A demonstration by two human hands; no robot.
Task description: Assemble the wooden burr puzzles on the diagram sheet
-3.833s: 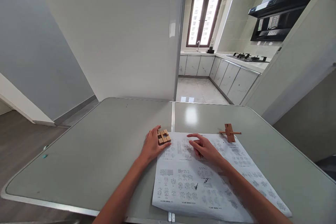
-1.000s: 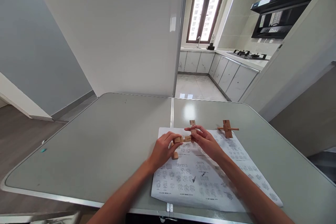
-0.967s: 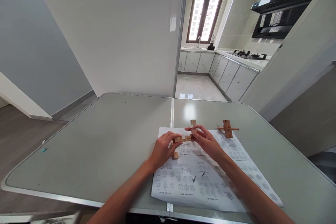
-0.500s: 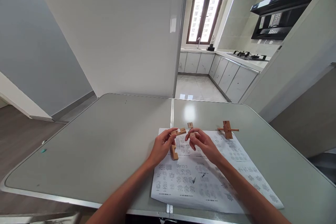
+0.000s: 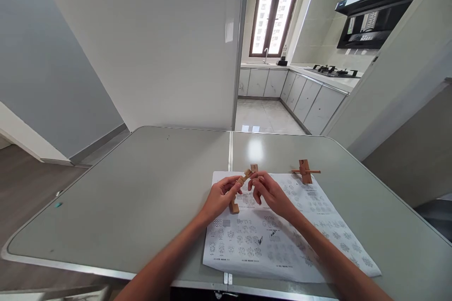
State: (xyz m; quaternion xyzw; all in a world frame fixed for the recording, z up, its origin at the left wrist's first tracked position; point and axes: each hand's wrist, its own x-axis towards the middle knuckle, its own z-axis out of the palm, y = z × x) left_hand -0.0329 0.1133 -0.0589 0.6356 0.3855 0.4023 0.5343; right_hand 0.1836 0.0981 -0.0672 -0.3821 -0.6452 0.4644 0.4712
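Note:
My left hand [image 5: 221,197] pinches a small notched wooden puzzle piece [image 5: 243,179], which slants up to the right. The curled fingers of my right hand [image 5: 268,192] meet at the upper end of that piece; whether they grip it or a smaller bit is hidden. Under my left hand another notched wooden block [image 5: 234,207] lies on the printed paper sheet [image 5: 243,263], partly covered by the fingers. Just beyond my fingertips is a small wooden piece [image 5: 254,168] with a dark mark on it.
A cross-shaped wooden assembly [image 5: 305,172] with a thin crossbar rests at the paper's far right edge. The grey table [image 5: 141,207] has a metal seam and a metal rim. A small teal bit [image 5: 58,204] lies near its left edge. Behind is a kitchen.
The wooden piece in my left hand has turned from nearly level to slanting upward. My right fingers have closed in on its far end. The view has shifted slightly.

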